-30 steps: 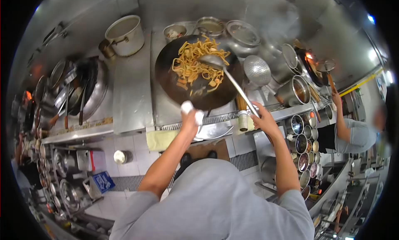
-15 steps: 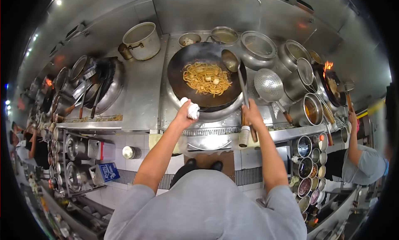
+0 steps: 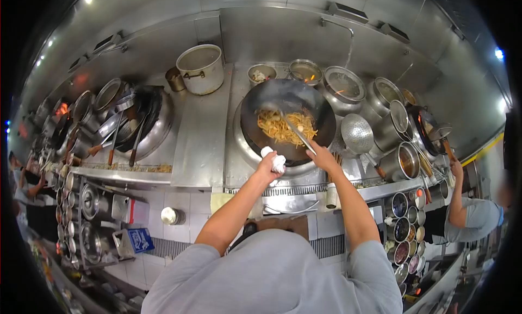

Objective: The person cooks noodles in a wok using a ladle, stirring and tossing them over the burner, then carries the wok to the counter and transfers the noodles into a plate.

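A black wok (image 3: 322, 110) sits over the burner in front of me, with brown stir-fried noodles (image 3: 296, 124) and pale pieces in it. My left hand (image 3: 267, 167) is closed around a white cloth (image 3: 278, 163) at the wok's near edge; the cloth hides the part of the wok beneath it. My right hand (image 3: 324, 158) grips the long handle of a ladle (image 3: 299, 132). The ladle's head lies among the noodles on the wok's left side, partly hidden.
A perforated skimmer (image 3: 357, 133) and several metal pots stand right of the wok. Behind it is a small bowl (image 3: 262, 74); a large pot (image 3: 200, 69) stands back left. Another wok (image 3: 147, 118) is at far left. A co-worker (image 3: 472, 211) works at the right, near flames.
My right hand has swung the ladle from the wok's right side into the noodles at the left. The noodles have shifted and bunched. The whole view has moved slightly.
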Demonstrator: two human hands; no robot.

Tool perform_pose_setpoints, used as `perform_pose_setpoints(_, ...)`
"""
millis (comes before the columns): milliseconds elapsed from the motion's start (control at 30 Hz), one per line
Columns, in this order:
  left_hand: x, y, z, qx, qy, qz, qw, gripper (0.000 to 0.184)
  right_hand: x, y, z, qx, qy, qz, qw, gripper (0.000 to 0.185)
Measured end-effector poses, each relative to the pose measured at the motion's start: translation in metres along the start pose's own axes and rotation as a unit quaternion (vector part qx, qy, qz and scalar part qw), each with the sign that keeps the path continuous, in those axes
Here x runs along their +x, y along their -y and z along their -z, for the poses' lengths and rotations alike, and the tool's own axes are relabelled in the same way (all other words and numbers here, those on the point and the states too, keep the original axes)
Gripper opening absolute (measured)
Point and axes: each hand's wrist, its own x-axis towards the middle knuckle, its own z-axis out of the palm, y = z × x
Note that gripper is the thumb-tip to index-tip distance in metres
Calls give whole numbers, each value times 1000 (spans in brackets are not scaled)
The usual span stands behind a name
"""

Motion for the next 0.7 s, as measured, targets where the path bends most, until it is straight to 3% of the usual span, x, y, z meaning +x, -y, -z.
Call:
perform_pose_setpoints(67,1,-4,-7,-30,-7,4,1000,20,-37,11,33,-88,-3,-17,996,44)
perform_pose_setpoints(133,65,2,9,1,-9,-3,1000,18,-65,15,54,-151,-13,-19,988,42)
perform_pose_setpoints(200,80,16,20,27,-5,-34,999,16,-93,30,62,-222,-27,-131,966,41)
perform_pose_setpoints(300,33,13,4,47,-11,-76,996,15,-128,43,69,-144,-54,-98,983,38)
perform_pose_setpoints(333,18,6,4,49,28,-74,996,13,-134,38,67,-114,-15,-100,988,42)
perform_pose_setpoints(367,21,2,9,55,23,-63,996,13,-140,15,47,-41,-65,3,997,48)
perform_pose_setpoints(400,33,9,21,56,18,-76,995,8,-143,46,57,62,43,-149,986,53)
perform_pose_setpoints(433,43,6,21,57,25,-102,993,2,-123,82,76,160,134,-284,936,57)
perform_pose_setpoints(567,-28,-10,-4,64,-5,-90,994,5,-115,85,95,144,175,-320,920,60)
perform_pose_setpoints(633,-27,4,22,66,24,-114,991,6,-110,77,83,97,154,-341,922,59)
perform_pose_setpoints(700,-20,26,59,45,50,-143,987,14,-119,24,41,-92,24,-166,982,59)
